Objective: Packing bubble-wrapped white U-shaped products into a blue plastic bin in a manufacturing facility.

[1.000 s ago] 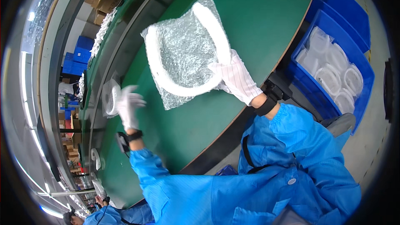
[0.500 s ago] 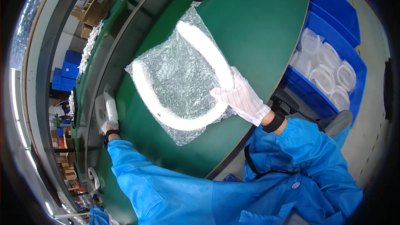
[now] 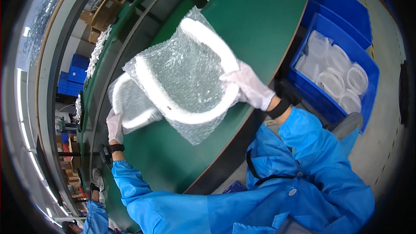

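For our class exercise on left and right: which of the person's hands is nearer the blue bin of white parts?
Right. The right hand, over the green table, is left of the blue bin; the left hand is farther left.

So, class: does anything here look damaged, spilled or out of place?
One thing: a dark spot on the white U-shape in the right hand. It stands out against plain white; dirt or hole, I cannot tell. Nothing looks spilled.
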Demonstrator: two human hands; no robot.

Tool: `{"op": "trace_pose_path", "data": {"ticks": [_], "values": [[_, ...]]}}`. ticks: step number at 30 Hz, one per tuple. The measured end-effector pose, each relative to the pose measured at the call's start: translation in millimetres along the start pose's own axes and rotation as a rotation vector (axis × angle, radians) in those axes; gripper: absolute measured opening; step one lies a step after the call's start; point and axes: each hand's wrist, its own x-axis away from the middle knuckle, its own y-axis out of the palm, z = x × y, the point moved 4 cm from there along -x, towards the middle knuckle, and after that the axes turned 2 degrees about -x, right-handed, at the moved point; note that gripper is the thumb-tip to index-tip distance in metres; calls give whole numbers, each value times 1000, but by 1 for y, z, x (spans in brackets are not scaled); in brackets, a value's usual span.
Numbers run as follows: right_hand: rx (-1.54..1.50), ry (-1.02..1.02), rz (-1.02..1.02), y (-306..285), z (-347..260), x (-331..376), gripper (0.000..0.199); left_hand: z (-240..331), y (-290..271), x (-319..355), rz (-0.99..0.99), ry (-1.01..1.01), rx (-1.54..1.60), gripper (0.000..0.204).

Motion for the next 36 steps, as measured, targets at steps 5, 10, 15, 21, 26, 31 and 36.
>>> {"op": "trace_pose_path", "data": {"ticks": [5,10,15,21,26,31,36], "values": [[358,-24,-94,-44,-35,16,39,55,95,18,-335,-3,101,39],[753,-14,-215,-54,-55,52,29,98,154,27,-515,136,18,37],[953,-159,55,-66,-49,78,29,128,191,17,-689,208,-3,38],[1929,-488,-7,-52,-28,93,8,139,211,-6,-712,557,-311,42],[1857,-432,52,-47,-28,90,13,136,202,12,-612,657,-410,48],[1972,-458,61,-47,-30,93,15,154,212,83,16,217,-517,86],[797,402,49,-62,-34,78,46,143,213,81,-72,223,-457,99]]}}
